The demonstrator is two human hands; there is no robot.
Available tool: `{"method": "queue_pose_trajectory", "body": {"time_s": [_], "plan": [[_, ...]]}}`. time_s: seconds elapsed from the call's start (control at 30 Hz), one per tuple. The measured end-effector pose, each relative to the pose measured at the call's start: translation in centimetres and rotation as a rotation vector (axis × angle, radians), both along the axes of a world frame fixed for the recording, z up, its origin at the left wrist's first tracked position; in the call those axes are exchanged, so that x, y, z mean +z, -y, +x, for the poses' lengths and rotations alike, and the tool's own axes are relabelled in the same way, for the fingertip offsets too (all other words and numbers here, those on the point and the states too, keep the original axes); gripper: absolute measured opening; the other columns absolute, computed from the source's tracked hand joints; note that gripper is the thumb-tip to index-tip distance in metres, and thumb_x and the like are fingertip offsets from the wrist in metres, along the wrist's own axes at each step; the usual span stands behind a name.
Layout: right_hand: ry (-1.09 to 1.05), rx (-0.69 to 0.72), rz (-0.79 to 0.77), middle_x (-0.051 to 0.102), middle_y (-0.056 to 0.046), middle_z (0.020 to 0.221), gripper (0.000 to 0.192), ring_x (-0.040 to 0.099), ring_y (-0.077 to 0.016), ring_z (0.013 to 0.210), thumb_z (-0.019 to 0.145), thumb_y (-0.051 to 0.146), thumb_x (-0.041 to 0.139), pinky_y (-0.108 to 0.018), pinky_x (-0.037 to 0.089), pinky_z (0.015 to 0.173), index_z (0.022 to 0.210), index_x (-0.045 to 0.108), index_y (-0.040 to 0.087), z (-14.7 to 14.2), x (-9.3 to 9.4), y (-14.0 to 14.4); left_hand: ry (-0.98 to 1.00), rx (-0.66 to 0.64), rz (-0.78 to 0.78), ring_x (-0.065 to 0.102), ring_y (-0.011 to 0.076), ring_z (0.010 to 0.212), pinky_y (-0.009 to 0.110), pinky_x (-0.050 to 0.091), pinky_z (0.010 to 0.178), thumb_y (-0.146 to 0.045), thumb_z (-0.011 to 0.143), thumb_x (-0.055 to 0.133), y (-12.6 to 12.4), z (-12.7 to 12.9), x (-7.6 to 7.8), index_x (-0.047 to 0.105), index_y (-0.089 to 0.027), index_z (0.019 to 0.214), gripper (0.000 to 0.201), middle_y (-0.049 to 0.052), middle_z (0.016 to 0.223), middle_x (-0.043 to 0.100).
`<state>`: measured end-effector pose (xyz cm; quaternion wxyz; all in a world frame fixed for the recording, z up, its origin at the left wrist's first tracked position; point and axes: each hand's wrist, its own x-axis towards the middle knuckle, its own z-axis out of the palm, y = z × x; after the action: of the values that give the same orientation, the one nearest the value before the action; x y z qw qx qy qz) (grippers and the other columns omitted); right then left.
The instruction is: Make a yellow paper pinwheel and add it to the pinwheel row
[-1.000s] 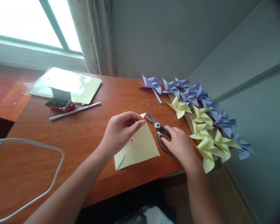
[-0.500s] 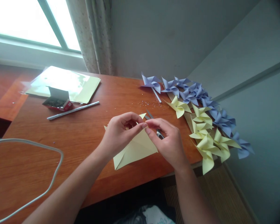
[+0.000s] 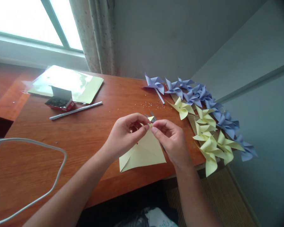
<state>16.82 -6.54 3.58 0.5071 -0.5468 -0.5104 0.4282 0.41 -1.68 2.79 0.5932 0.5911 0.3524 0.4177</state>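
I see my left hand (image 3: 125, 132) and right hand (image 3: 172, 138) both pinched shut on the yellow paper (image 3: 144, 151), lifting 1 corner clear of the desk (image 3: 85, 138) for folding.

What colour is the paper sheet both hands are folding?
Pale yellow paper sheet, clearest in the head view.

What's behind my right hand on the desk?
Just past the right hand, grey scissor blade tips poke out above the yellow paper pinched by both hands. The scissors' handles are covered by that hand and the paper.
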Motion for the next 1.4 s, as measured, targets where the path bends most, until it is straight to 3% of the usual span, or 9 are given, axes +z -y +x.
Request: {"method": "queue_pose_trajectory", "body": {"time_s": [0.53, 0.7, 0.9, 1.0, 1.13, 1.23, 1.3, 1.4], "plan": [[0.086, 0.028, 0.048, 0.069, 0.000, 0.086, 0.005, 0.064, -0.0165, 0.084, 0.091, 0.026, 0.067, -0.029, 0.051, 0.079, 0.088, 0.070, 0.022, -0.3, 0.4, -0.1, 0.077, -0.041, -0.099, 0.052, 0.0120, 0.068, 0.024, 0.040, 0.060, -0.034, 0.085, 0.071, -0.1, -0.1, 0.2, 0.068, -0.015, 0.081, 0.019, 0.002, 0.075, 0.062], [-0.002, 0.033, 0.026, 0.067, 0.001, 0.083, 0.007, 0.062, -0.0150, 0.081, 0.090, 0.025, 0.067, -0.028, 0.049, 0.078, 0.085, 0.069, 0.022, -0.4, 0.3, -0.2, 0.070, -0.053, -0.107, 0.048, 0.0103, 0.063, 0.023, 0.037, 0.056, -0.033, 0.085, 0.069, -0.1, -0.2, 0.2, 0.066, -0.016, 0.079, 0.019, 0.000, 0.071, 0.057], [-0.187, 0.009, -0.041, 0.065, 0.002, 0.076, 0.005, 0.059, -0.0140, 0.070, 0.084, 0.027, 0.071, -0.026, 0.047, 0.065, 0.081, 0.070, 0.022, -0.6, -0.2, -0.3, 0.078, -0.088, -0.128, 0.046, 0.0105, 0.061, 0.022, 0.035, 0.054, -0.036, 0.087, 0.068, 0.0, -0.2, 0.3, 0.064, -0.016, 0.080, 0.021, -0.001, 0.068, 0.054], [-0.327, -0.089, -0.057, 0.066, 0.003, 0.076, 0.006, 0.058, -0.0125, 0.068, 0.080, 0.026, 0.074, -0.025, 0.047, 0.066, 0.080, 0.070, 0.022, -0.6, -0.5, -0.6, 0.045, 0.021, -0.093, 0.051, 0.0118, 0.064, 0.024, 0.037, 0.057, -0.036, 0.087, 0.067, -0.1, -0.3, 0.3, 0.065, -0.016, 0.079, 0.022, 0.001, 0.071, 0.060], [-0.500, -0.205, -0.071, 0.067, 0.002, 0.079, 0.009, 0.060, -0.0132, 0.070, 0.078, 0.025, 0.074, -0.026, 0.049, 0.068, 0.082, 0.067, 0.022, -0.2, -0.4, -0.7, -0.040, 0.344, 0.053, 0.055, 0.0137, 0.072, 0.025, 0.041, 0.065, -0.032, 0.089, 0.065, -0.7, -0.8, 0.3, 0.067, -0.017, 0.081, 0.017, 0.002, 0.079, 0.066], [-0.569, -0.270, -0.059, 0.066, 0.002, 0.079, 0.011, 0.062, -0.0148, 0.071, 0.077, 0.026, 0.073, -0.028, 0.051, 0.069, 0.083, 0.065, 0.023, 0.2, -0.2, -0.7, -0.043, 0.498, 0.118, 0.055, 0.0137, 0.074, 0.025, 0.043, 0.068, -0.029, 0.089, 0.065, -1.1, -1.2, 0.3, 0.066, -0.018, 0.084, 0.012, 0.001, 0.081, 0.064], [-0.593, -0.309, -0.050, 0.067, 0.002, 0.080, 0.011, 0.063, -0.0159, 0.074, 0.077, 0.027, 0.072, -0.029, 0.052, 0.071, 0.084, 0.063, 0.023, 0.4, -0.2, -0.7, -0.036, 0.529, 0.129, 0.052, 0.0127, 0.069, 0.025, 0.041, 0.063, -0.029, 0.088, 0.066, -1.2, -1.3, 0.3, 0.065, -0.019, 0.083, 0.012, -0.001, 0.076, 0.060], [-0.578, -0.353, -0.045, 0.069, 0.001, 0.083, 0.011, 0.066, -0.0189, 0.079, 0.078, 0.029, 0.069, -0.032, 0.053, 0.074, 0.084, 0.061, 0.025, 0.6, -0.2, -0.7, -0.056, 0.478, 0.091, 0.045, 0.0119, 0.062, 0.025, 0.035, 0.055, -0.033, 0.088, 0.066, -1.2, -1.2, 0.1, 0.065, -0.019, 0.080, 0.016, -0.002, 0.068, 0.053]]}}
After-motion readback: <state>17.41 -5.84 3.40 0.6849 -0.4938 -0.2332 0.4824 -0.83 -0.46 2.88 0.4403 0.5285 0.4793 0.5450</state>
